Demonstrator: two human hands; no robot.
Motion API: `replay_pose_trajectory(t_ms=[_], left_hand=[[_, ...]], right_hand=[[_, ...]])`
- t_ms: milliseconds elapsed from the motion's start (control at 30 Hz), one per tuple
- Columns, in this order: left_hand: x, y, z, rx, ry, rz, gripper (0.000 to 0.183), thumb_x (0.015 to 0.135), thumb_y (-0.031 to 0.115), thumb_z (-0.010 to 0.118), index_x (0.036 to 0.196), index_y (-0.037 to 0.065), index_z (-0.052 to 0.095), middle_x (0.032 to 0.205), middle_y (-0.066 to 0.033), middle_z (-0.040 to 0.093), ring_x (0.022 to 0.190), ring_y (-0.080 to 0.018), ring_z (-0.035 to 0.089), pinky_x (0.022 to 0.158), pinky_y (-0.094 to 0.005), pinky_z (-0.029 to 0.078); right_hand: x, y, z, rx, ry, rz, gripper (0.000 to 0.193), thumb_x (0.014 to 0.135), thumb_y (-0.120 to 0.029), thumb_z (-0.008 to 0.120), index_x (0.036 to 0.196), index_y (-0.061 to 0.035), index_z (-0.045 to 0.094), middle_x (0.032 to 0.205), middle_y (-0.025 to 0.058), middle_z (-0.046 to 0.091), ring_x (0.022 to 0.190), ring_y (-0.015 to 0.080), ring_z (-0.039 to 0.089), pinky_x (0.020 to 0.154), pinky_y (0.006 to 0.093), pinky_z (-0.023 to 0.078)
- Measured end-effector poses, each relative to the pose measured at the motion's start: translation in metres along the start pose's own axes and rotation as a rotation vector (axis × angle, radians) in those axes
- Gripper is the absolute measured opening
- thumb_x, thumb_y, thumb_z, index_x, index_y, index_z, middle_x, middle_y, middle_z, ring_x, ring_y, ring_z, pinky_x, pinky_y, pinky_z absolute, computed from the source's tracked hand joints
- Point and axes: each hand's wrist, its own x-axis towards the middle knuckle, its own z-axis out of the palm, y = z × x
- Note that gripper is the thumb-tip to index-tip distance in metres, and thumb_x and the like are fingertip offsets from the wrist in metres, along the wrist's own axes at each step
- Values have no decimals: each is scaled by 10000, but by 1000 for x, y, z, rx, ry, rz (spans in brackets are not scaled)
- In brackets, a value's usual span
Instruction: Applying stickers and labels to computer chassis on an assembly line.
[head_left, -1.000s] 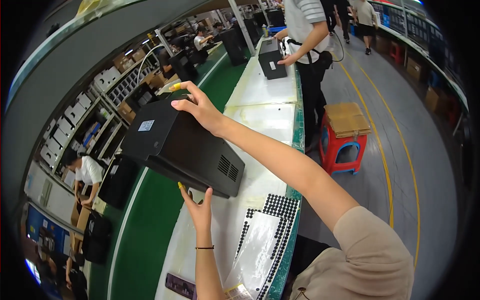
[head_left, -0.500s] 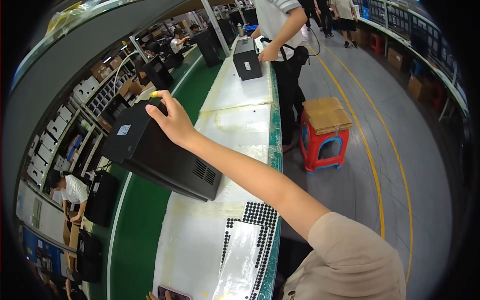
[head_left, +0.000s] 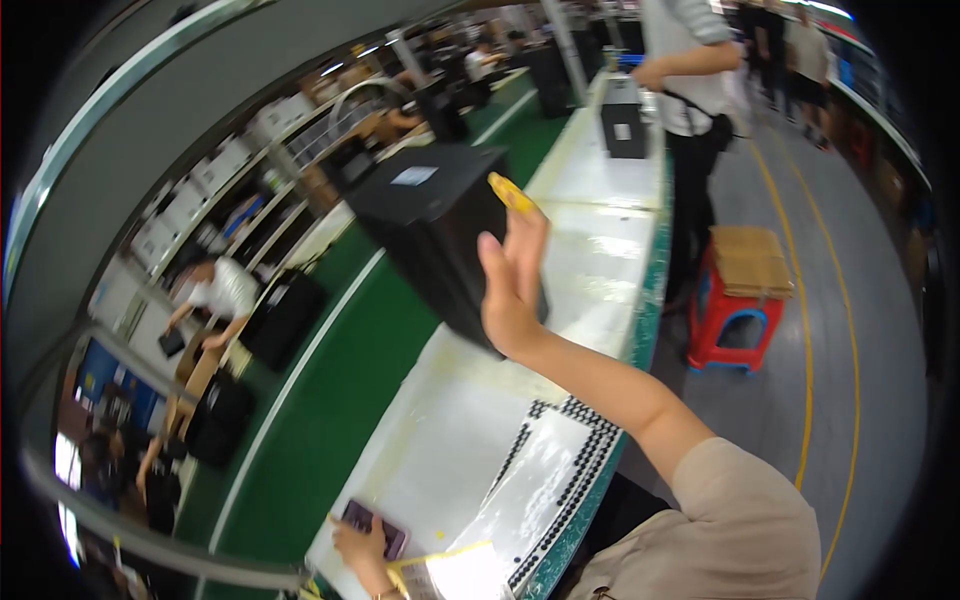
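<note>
A tall black case [head_left: 430, 245] with a white label on top stands tilted in the view at the left side of the work table. My right hand [head_left: 517, 275] is beside its right side, fingers stretched out and holding nothing; a yellow finger cot [head_left: 511, 192] covers one fingertip. Whether the hand still touches the case is unclear, as it is blurred. At the near end of the table, my left hand [head_left: 362, 548] has its fingers around a dark phone [head_left: 392, 537]. Sheets of black round pads [head_left: 600, 430] lie to the right, partly under a white sheet [head_left: 540, 455].
A green conveyor belt [head_left: 330, 400] runs along the table's left. Farther up, a co-worker [head_left: 690, 80] stands by another black case [head_left: 622, 125]. On the right floor is a red stool [head_left: 735, 320] topped with cardboard [head_left: 750, 262]. A yellow-edged sheet [head_left: 450, 575] lies near my left hand.
The view has swung left, shifting the scene rightward. My right hand has come off the top edge of the case to its side. My left hand and the phone show more fully.
</note>
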Motion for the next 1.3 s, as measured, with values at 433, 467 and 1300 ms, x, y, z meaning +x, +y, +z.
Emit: replay_pose_trajectory(t_ms=[433,467,1300], left_hand=[[-5,33,-6,-100,196,-101,941,678,415,708,1393,-50,311,1160,-213,501,1107,-360,474,808,-447,520],[-6,30,-6,-107,207,-85,951,670,414,711,1399,-46,309,1162,-208,501,1104,-357,476,804,-447,522],[-50,-99,-46,-284,322,-8,618,837,387,661,1254,-37,495,1186,-284,544,1130,-404,525,922,-427,448]], right_hand=[[-165,-18,10,-5,-655,202,348,867,-26,480,1207,-38,407,1258,160,476,1220,298,435,1142,513,161],[-170,-18,8,19,-671,209,348,867,-26,480,1207,-38,407,1258,160,476,1220,298,435,1142,513,161],[-209,-2,-6,-34,-986,604,233,911,-43,536,1139,-11,498,1134,114,550,1102,228,532,1003,341,391]])
